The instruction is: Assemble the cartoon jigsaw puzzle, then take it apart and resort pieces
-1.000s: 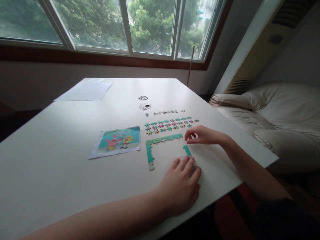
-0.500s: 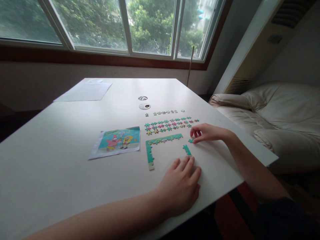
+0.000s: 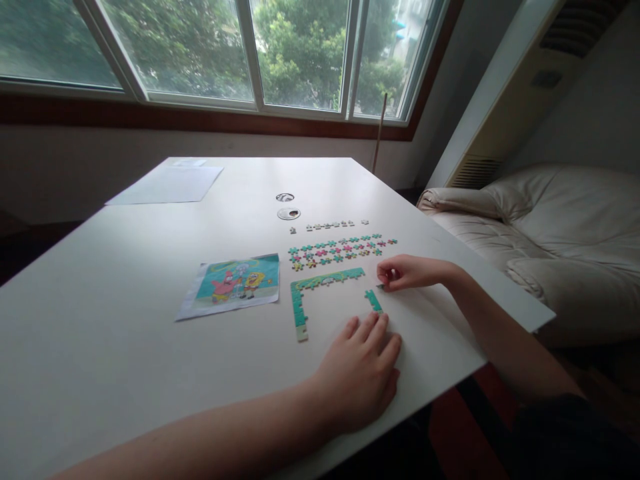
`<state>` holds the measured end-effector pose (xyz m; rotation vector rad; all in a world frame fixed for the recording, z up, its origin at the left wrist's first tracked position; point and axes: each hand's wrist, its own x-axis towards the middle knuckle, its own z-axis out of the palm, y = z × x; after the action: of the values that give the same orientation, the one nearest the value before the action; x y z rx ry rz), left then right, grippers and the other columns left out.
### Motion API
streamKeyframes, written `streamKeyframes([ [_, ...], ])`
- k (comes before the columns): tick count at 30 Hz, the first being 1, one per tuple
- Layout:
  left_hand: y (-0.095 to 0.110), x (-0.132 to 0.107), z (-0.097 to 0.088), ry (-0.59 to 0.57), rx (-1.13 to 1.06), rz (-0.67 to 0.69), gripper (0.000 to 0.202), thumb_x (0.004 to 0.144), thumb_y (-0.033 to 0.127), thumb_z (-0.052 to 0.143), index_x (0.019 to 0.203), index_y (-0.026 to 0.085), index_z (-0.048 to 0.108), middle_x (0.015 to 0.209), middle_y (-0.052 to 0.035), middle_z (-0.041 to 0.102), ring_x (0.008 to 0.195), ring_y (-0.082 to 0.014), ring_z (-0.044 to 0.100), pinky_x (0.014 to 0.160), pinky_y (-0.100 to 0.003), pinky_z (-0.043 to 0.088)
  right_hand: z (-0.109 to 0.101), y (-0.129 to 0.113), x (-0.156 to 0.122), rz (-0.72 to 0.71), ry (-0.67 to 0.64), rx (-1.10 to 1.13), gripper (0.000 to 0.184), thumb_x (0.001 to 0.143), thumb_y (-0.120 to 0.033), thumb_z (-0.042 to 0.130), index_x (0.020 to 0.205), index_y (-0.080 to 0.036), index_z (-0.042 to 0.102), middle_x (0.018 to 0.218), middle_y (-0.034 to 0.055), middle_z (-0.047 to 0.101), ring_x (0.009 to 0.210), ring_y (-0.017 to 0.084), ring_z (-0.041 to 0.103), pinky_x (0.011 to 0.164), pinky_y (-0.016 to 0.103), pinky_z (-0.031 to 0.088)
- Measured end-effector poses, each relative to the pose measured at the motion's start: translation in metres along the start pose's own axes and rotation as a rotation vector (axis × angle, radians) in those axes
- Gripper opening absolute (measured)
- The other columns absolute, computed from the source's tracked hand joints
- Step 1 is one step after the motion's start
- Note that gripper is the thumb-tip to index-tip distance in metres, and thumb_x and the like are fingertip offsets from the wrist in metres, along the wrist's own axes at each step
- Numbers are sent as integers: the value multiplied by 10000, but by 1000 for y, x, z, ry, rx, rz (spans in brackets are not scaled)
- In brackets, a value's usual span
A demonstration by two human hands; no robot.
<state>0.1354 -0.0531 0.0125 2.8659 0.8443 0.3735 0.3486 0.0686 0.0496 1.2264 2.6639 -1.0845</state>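
Right hand [image 3: 407, 272]: fingers curled in, thumb and forefinger tips close together, low over the table [image 3: 125, 267] at a small piece [image 3: 380, 287]. Whether the piece is pinched or only touched cannot be told.

Left hand [image 3: 363, 373]: flat, palm down, fingers loosely spread, holding nothing. Its fingertips lie just beside the near end of a short teal strip [image 3: 373, 301] of joined pieces.

L-shaped border [image 3: 325, 279]: joined teal pieces, left of the strip and apart from it.

Loose pieces [image 3: 340, 250]: coloured, in rows beyond the border. Pale pieces [image 3: 330, 225]: one row farther back.

Reference picture [image 3: 235, 283]: cartoon print, flat, left of the border.

Further items: two round discs [image 3: 289, 213], a sheet of paper [image 3: 167, 185] at the far left, and a cushioned seat [image 3: 550, 227] off the right edge.

Risks, as judged: the left fingertips could nudge the strip askew. The right forearm lies near the table's edge, so a sweep could push pieces off. Pressing a misaligned piece could part the strip's joints.
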Motion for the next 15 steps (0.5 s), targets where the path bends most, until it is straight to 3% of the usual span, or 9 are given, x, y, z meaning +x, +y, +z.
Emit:
streamKeyframes([
  [8, -1, 0, 1, -2, -13, 11, 398, 894, 337, 346, 1238, 154, 430, 1347, -160, 406, 1242, -304, 359, 969, -479, 319, -1, -3, 1, -47, 132, -2, 122, 763, -182, 499, 862, -146, 559, 796, 31, 583, 682, 115, 503, 612, 220, 408],
  [15, 0, 1, 2, 1, -10, 55, 386, 892, 309, 355, 1230, 147, 446, 1336, -143, 429, 1215, -280, 397, 971, -440, 334, 1, -3, 5, -91, 229, 52, 139, 720, -117, 494, 833, -139, 573, 819, 43, 601, 726, 127, 543, 659, 236, 441],
])
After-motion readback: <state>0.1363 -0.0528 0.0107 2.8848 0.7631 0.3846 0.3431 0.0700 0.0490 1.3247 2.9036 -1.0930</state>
